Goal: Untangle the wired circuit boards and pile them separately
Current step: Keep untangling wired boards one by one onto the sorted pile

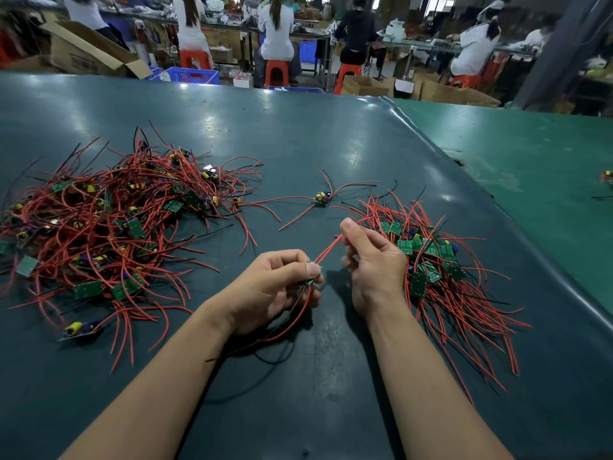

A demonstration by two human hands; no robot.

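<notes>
At lower centre the left hand [272, 287] pinches a small green circuit board [311, 272]; the right hand [371, 257] pinches its thin red wires [326, 252]. A combed pile [441, 270] lies right, a tangled heap [109, 220] left, one loose board [322, 197] between. The glossy dark green table [298, 134] reflects lights. Seated workers [277, 31] on orange stools [277, 73] line the top.

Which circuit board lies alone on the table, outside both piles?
The single board beyond the hands, between the left tangled heap and the right sorted pile, its wires splayed out.
</notes>
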